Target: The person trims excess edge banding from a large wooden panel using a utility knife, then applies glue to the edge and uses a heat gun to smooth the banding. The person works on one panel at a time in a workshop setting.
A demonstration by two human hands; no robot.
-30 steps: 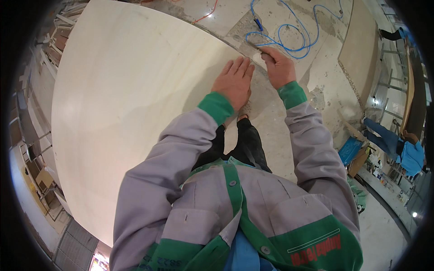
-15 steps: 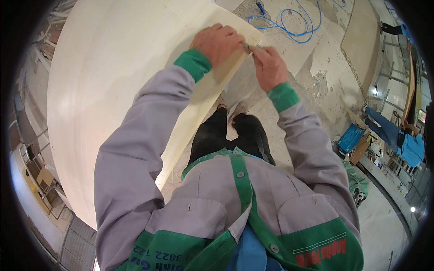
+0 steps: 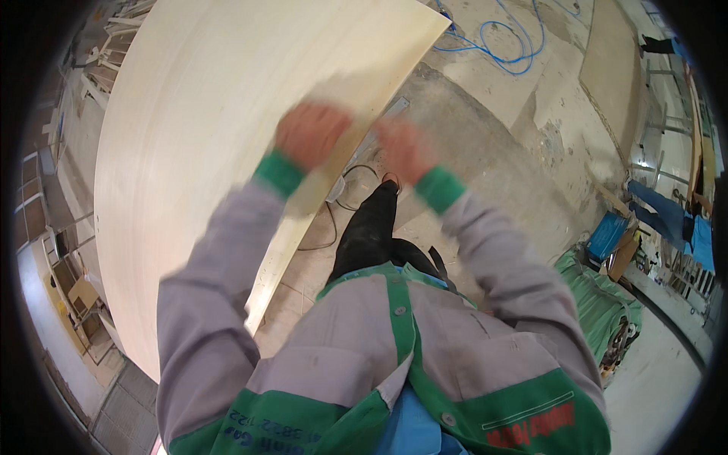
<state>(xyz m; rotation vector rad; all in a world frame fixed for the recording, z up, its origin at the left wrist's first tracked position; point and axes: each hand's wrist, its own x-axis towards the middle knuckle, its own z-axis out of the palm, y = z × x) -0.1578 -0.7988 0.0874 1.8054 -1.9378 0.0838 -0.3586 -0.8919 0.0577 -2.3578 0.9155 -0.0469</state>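
The person stands over a big pale plywood sheet (image 3: pixel 220 136) that is raised off the concrete floor (image 3: pixel 493 152) along its near edge, tilting up and away to the left. The left hand (image 3: pixel 311 135) lies on the sheet's face close to that edge; the right hand (image 3: pixel 406 148) is at the edge itself, just beside the left. Both are blurred by motion, so I cannot tell how their fingers stand or whether they clasp the edge or only press against it.

The sheet looks thin for its span and bows a little, so it likely flexes and wobbles when lifted from one side. It seems light enough for one person, but awkward and apt to catch air or swing. Its face is smooth, so flat palms could slip; the edge gives the surer hold, with the hands set well apart to stop twisting. Corners would chip easily if dropped on the concrete.

A blue hose (image 3: pixel 500 45) lies coiled on the floor beyond the sheet's far corner, and a dark cable (image 3: pixel 334 220) loops on the floor under the raised edge, near the person's feet. A green cloth (image 3: pixel 599 296) lies to the right.
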